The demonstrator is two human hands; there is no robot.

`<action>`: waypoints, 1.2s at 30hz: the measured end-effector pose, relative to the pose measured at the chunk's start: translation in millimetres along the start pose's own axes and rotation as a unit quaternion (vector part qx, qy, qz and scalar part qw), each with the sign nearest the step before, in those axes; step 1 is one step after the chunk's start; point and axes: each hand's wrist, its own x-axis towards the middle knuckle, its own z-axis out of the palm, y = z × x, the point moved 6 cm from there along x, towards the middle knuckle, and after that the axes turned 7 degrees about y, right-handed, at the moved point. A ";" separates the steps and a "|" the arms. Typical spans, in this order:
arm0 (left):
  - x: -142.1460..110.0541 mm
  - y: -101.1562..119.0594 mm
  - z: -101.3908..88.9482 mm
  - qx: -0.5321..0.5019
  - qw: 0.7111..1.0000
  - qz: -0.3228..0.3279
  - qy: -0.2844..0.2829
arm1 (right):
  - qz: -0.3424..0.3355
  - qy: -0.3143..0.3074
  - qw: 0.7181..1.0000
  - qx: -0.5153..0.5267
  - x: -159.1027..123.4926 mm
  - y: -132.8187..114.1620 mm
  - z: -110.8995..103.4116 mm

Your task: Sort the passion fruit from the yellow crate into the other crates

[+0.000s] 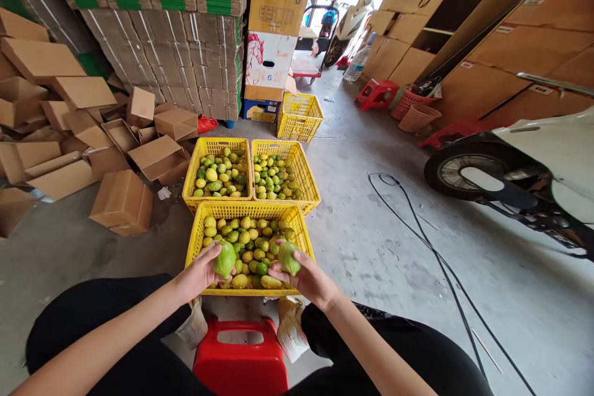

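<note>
My left hand (198,273) is closed around a green lemon (224,260), held above the left part of the near yellow crate (307,253). On the other side, my right hand (312,279) grips a second green lemon (289,258) over the crate's right part. Many yellow and green lemons (245,237) fill this crate below both hands. Behind it stand two more yellow crates side by side, the left crate (186,189) and the right crate (313,192), each holding lemons of mixed yellow and green.
A red stool (241,359) stands between my legs. Small cardboard boxes (123,201) lie heaped at left, under stacked flat cartons (162,43). Another yellow crate (301,117) stands farther back. A black cable (434,250) runs over the floor near a parked motorbike (533,179) at right.
</note>
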 end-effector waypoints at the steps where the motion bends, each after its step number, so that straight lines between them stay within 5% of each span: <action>1: -1.2 1.2 -4.0 -0.005 1.000 0.014 0.010 | -0.001 0.007 1.000 0.004 -0.3 4.8 -1.9; 9: 2.9 -7.1 -22.2 0.021 0.999 0.032 0.000 | 0.049 0.043 0.997 -0.031 9.0 33.2 -7.4; 17: 11.1 -27.9 -42.4 -0.024 0.996 -0.057 -0.066 | 0.061 0.018 0.997 0.053 10.4 27.3 -7.0; 20: 10.3 -31.0 -40.9 0.019 0.997 -0.054 -0.045 | 0.073 0.020 0.997 0.033 10.0 29.8 -7.5; 27: 5.8 -33.5 -27.6 0.073 0.996 -0.026 -0.038 | 0.055 0.158 0.986 0.004 7.8 40.9 -24.6; 36: 4.7 -35.9 -22.6 0.024 0.995 -0.053 -0.078 | 0.030 0.113 0.993 0.027 9.0 36.7 -15.7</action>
